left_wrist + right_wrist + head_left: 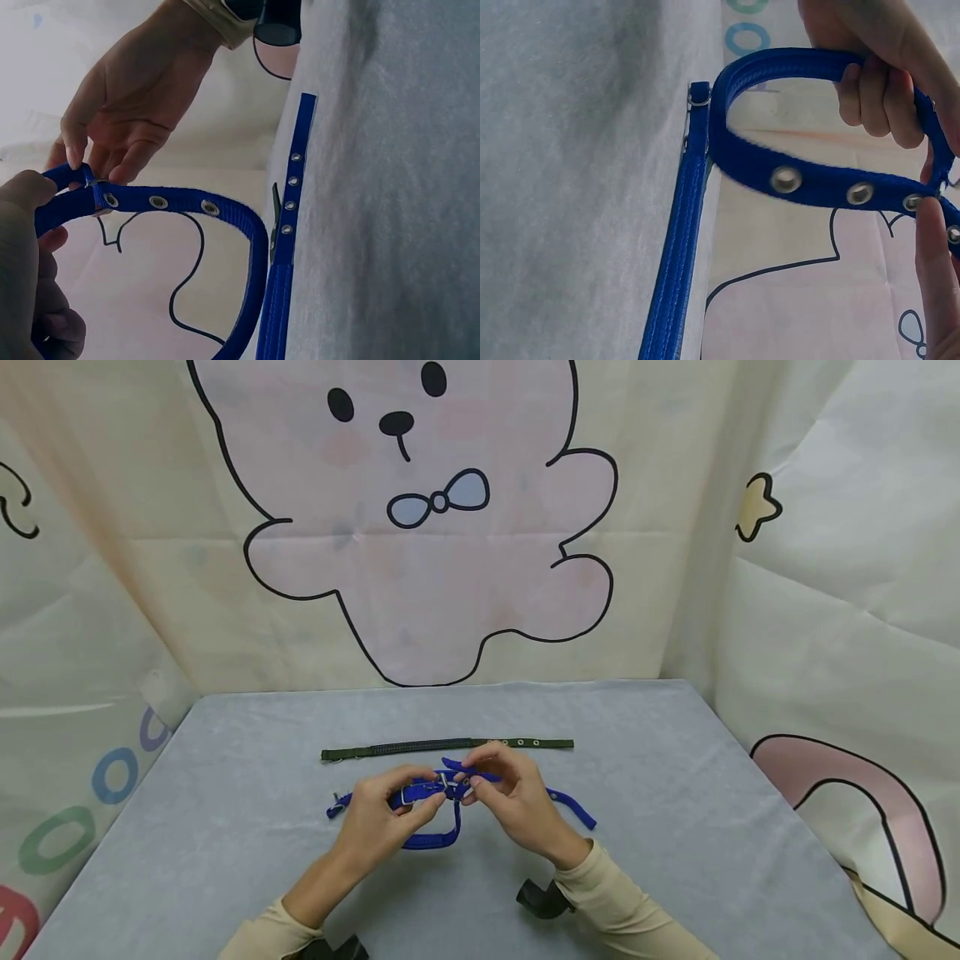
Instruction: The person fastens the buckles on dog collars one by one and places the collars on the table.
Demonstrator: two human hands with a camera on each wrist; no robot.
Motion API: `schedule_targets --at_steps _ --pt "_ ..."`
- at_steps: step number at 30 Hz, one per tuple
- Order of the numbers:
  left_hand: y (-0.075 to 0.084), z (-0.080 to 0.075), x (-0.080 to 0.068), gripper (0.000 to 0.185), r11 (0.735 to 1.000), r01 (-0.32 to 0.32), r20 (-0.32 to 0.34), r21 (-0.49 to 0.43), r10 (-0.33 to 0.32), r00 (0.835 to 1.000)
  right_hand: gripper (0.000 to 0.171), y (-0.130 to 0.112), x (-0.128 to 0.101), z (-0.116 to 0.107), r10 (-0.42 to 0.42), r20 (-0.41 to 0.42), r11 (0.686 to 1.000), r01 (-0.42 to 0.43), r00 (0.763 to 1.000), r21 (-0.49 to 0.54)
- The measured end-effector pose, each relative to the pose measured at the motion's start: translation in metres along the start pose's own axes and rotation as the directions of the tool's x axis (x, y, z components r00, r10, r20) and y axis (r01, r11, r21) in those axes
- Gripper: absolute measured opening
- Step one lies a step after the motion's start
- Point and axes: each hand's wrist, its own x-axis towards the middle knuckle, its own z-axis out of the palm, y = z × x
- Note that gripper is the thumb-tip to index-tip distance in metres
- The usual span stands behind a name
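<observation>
A blue collar (435, 841) with metal eyelets is bent into a loop and raised above the table between both hands. My left hand (378, 814) pinches it near the buckle, thumb and fingers on either side of the band. Fingers of my right hand (521, 802) hold the strap's eyelet end where it meets the buckle. In the right wrist view, a fingertip of that hand rests beside an eyelet (913, 202). Behind the hands, a second blue collar (573, 806) lies flat on the table, its middle hidden by them; its row of eyelets (291, 205) shows in the left wrist view.
Farther back on the grey-blue table cloth (247, 760) lies a dark green collar (442, 746), stretched out straight. Black devices (543, 900) are strapped at the wrists. Printed curtains (525, 568) hang behind the table and at both sides.
</observation>
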Motion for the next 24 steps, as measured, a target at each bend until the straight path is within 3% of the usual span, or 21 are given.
schedule_targets --at_steps 4,7,11,16,24 --pt "-0.0050 0.0011 -0.0018 0.017 0.997 -0.072 -0.029 -0.017 0.072 0.997 0.019 0.0014 -0.0010 -0.0009 0.016 0.019 1.000 -0.017 1.000 0.024" --pt "-0.0081 0.0012 -0.0017 0.015 0.995 -0.097 -0.042 -0.037 0.096 0.994 0.021 0.0030 -0.0003 -0.0011 -0.017 0.026 1.000 0.017 1.000 0.006" --pt "-0.0101 0.0002 -0.0011 0.016 0.992 -0.103 -0.046 -0.068 0.100 0.994 0.023 0.0044 0.0007 -0.0003 -0.074 0.045 0.994 0.077 0.996 -0.078" --pt "-0.0096 -0.0017 -0.0022 0.014 0.989 -0.083 -0.026 -0.119 0.081 0.996 0.026 0.0047 -0.0012 -0.0002 -0.065 0.039 0.975 0.072 0.997 -0.209" --pt "-0.0097 -0.0041 0.0019 0.013 0.995 -0.030 -0.022 -0.095 0.028 0.999 0.026 0.0061 0.0025 -0.0051 -0.206 0.072 0.883 0.218 0.976 -0.416"
